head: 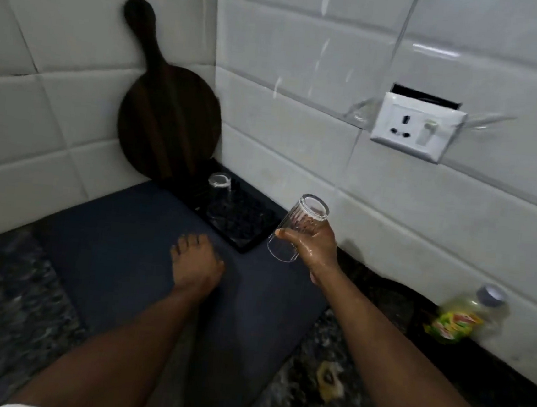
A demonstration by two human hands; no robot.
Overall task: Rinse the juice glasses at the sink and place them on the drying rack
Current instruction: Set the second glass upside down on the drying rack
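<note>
Carrying a clear ribbed juice glass (297,229) in your right hand (317,247), you were at the placing step of the task, judged from the wet sheen on that hand and from the glass's position just beside the near right edge of the black textured drying tray (251,231). Your right fingers and thumb were curled around the glass at mid-body, gripping it in the air above the dark blue mat (119,241). Your left hand (197,262) rested palm-down on the mat with its fingers extended and slightly spread, holding nothing. A second clear glass (218,195) stood mouth-down at the far end of the tray, near the round dark wooden board (170,121) leaning in the tiled corner. The held glass was nearly inverted: its long axis was tilted from vertical, with the thick base pointing up and to the right, toward the wall, and the open mouth pointing down and to the left, toward the mat. The next move probably called for shifting the glass leftward over a free area of the tray, bringing its axis upright, and lowering it until the rim seated flat, apart from the standing glass. The sink was not in view.
</note>
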